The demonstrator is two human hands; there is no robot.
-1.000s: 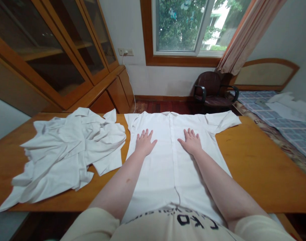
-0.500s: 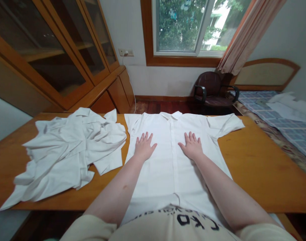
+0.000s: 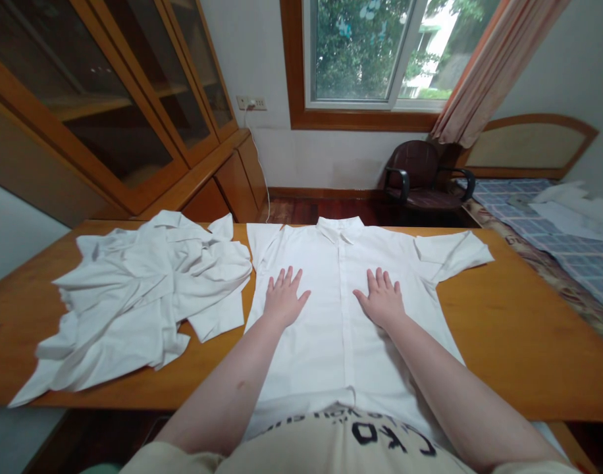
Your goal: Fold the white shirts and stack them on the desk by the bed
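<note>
Two bare hands lie palm down on a white shirt, which is spread front up across the middle of the wooden table. Left hand: open, fingers fanned and thumb out, flat on the chest panel, nothing gripped. Right hand: likewise open and fanned, on the opposite panel, no cloth pinched. The button placket runs between them, close to straight. The collar sits at the far edge of the table, its points slightly uneven. The step in hand is judged to be laying the garment flat and square. For good work, pressure should be light and equal under both palms, so that the placket does not skew; any stroke should run outward from it toward the side seams. The sleeve at the right is doubled over itself and merits opening out; the sleeve at the left slants and shows creases near the shoulder. The lower front rumples against the wearer's printed top; standing slightly back would free it, the hem itself being hidden. A crumpled white pile lies just beside the shirt and should be kept clear of that sleeve.
</note>
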